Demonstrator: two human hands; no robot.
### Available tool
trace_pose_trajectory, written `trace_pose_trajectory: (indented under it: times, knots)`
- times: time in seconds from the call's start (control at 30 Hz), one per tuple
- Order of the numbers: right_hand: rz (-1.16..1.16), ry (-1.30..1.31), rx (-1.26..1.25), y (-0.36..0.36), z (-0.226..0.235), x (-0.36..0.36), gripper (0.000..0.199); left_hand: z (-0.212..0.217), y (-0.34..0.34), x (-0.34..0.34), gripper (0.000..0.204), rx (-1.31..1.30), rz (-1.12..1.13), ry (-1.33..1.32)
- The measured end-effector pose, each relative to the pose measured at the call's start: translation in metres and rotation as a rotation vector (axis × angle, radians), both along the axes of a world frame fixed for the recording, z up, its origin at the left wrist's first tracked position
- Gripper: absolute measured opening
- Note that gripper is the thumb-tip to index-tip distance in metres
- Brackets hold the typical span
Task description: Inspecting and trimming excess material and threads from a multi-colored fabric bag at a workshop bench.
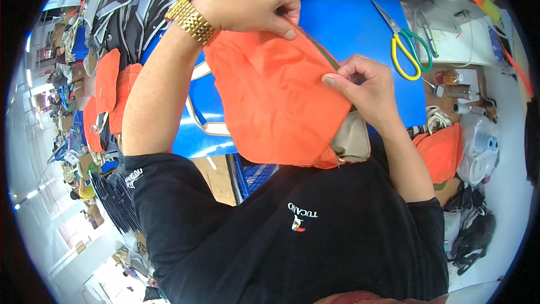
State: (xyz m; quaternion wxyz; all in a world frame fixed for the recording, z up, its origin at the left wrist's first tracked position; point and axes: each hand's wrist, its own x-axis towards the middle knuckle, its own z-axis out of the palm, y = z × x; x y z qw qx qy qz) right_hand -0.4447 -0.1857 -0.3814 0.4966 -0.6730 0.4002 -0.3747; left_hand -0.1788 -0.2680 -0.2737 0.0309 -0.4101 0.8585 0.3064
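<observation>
Orange cloth (275, 101) spans the blue surface's (343, 17) near edge, its right edge pinched thumb-to-finger by the left hand (256, 7), farther off, and right hand (368, 87), nearer, seemingly keeping it taut, scissors (396, 29) lying apart, far right.

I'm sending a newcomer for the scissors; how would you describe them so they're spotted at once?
Start at the bright blue tabletop; go to its right edge, past the right hand. The scissors lie there, blades pointing upper left. One yellow handle loop and one green set them apart from the orange fabric.
</observation>
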Motion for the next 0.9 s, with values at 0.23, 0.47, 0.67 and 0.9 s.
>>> trace_pose_trajectory:
  times: [0.23,0.47,0.67,0.9]
  knots:
    - [-0.012,-0.024,0.059,0.006,-0.001,-0.005,0.023,0.005,0.009,-0.003,0.025,0.046,0.049,-0.003]
    - [-0.019,-0.035,0.048,0.003,-0.002,-0.006,0.020,0.000,0.007,0.001,0.022,-0.010,0.041,0.037]
    - [-0.008,-0.062,0.108,0.004,-0.003,-0.007,0.017,-0.004,0.009,0.002,0.020,-0.028,0.041,0.050]
    - [0.000,-0.062,0.166,0.005,-0.002,-0.009,0.015,-0.006,0.010,0.001,0.019,-0.041,0.059,0.060]
